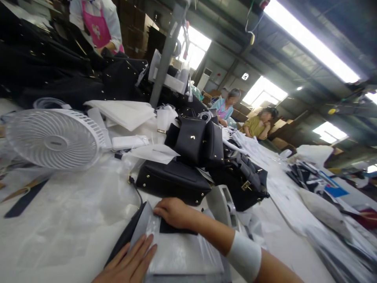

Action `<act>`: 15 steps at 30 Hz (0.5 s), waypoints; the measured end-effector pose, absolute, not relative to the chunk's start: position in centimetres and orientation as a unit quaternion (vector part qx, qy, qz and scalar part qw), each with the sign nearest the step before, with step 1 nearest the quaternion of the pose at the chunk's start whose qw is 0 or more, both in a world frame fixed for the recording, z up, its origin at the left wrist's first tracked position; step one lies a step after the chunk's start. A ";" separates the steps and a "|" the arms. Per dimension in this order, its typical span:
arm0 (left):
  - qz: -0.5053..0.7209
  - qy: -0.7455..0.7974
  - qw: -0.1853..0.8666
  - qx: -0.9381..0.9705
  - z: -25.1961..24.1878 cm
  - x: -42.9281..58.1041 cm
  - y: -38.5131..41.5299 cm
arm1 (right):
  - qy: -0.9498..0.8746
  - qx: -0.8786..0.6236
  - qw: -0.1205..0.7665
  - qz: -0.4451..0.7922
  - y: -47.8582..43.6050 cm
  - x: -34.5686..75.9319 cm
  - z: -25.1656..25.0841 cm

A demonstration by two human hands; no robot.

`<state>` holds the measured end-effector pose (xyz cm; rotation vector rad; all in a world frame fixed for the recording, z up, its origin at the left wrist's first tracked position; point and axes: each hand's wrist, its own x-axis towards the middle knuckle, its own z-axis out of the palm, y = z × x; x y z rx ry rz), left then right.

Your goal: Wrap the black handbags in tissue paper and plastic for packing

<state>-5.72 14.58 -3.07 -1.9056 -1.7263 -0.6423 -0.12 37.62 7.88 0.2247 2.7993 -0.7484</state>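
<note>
A flat item lies in front of me, a black piece (126, 234) partly covered with a grey and clear plastic sheet (182, 255). My left hand (132, 257) rests flat on the sheet's left side, fingers stretched out. Across the far edge reaches my right hand (173, 212), fingers curled and pressed together on the plastic there. What lies under its fingertips is partly hidden. Just beyond stands a black handbag (173, 181) with gold studs, lying on its side.
A white fan (54, 139) sits at the left. More black bags (191, 139) are piled behind, beside a grey tape dispenser-like object (220, 202). White sheets (126, 112) lie beyond the fan. Co-workers (225, 106) are farther back; one in a pink apron (94, 23) stands upper left.
</note>
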 end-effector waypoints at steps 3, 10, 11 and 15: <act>-0.240 -0.635 0.230 -0.697 -2.7 -5.7 14.6 | 0.953 0.107 0.057 -0.279 39.2 2.1 9.6; -0.217 -0.675 0.148 -0.689 -1.5 -6.6 12.6 | 0.925 0.281 -0.135 -0.215 38.4 16.1 11.8; -0.219 -0.682 0.142 -0.683 -1.3 -6.5 12.5 | 0.921 0.296 -0.154 -0.203 37.8 17.9 11.4; -0.233 -0.673 0.133 -0.690 0.4 -5.3 13.2 | 0.948 0.235 -0.159 -0.140 34.9 22.4 8.7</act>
